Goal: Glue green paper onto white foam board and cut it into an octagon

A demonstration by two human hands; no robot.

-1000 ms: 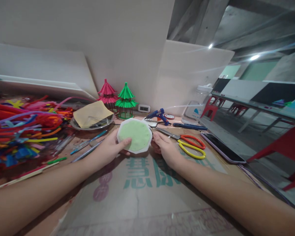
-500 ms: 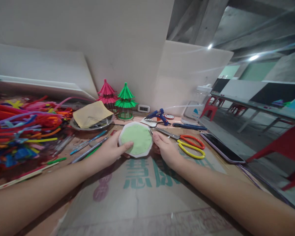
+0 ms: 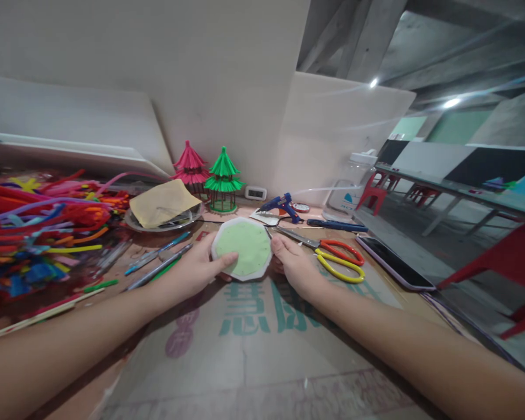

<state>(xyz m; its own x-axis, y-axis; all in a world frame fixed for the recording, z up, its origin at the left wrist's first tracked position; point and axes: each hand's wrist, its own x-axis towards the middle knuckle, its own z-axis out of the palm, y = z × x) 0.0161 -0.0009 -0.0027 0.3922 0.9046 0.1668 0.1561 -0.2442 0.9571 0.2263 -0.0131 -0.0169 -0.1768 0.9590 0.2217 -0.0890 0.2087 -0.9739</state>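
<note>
My left hand (image 3: 201, 262) grips the left side of an eight-sided disc (image 3: 244, 248), its thumb lying on the pale green face and its fingers underneath. The disc has a white border and small dark marks near the edge of the green. At its right edge, my right hand (image 3: 291, 259) is closed in a pinch. A thin dark tip (image 3: 269, 233) shows beside the right thumb; what it belongs to is mostly hidden. Scissors (image 3: 339, 261) with one red and one yellow handle lie just right of that hand. Both hands are above the printed cardboard (image 3: 245, 373).
Colourful pipe cleaners (image 3: 48, 227) pile up at left, near pens (image 3: 157, 256) and a dish (image 3: 133, 224) under yellow paper. Two small pagoda models, pink (image 3: 190, 163) and green (image 3: 223, 181), stand behind. A blue glue gun (image 3: 280, 205), bottle (image 3: 347, 186) and phone (image 3: 396, 262) lie rightward.
</note>
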